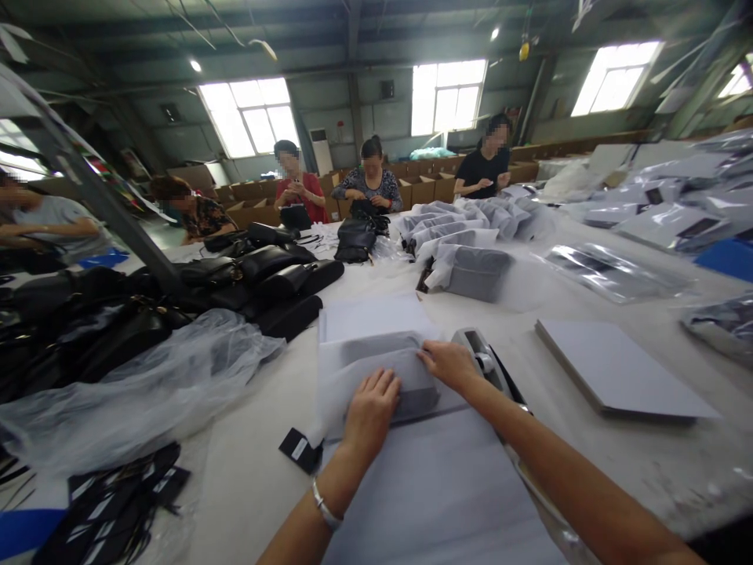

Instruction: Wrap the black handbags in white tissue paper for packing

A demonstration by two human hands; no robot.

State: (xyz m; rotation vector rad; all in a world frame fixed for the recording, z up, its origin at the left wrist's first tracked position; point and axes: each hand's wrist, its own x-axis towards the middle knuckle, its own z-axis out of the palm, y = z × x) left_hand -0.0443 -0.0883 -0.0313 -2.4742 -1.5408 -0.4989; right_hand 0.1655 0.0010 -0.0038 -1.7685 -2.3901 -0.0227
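Observation:
A dark bag (420, 399) lies in front of me, partly covered by thin white tissue paper (358, 357) and showing grey through it. Flat on top of the wrapped bag rests my left hand (370, 408), its fingers stretched out. At the bag's right end, my right hand (450, 363) pinches the edge of the tissue paper. Under the bag spread large white sheets (435, 486). A black hang tag (300, 450) pokes out beside my left wrist. Close to my right forearm stands what looks like a tape dispenser (485, 357), partly hidden.
Black bags (264, 275) are piled at left, beside crumpled clear plastic (194, 377) and black tags (111, 502). Wrapped bags (476, 271) stand ahead. A stack of white boards (617, 369) and clear plastic sleeves (617, 271) lie right. Several co-workers sit or stand across the table.

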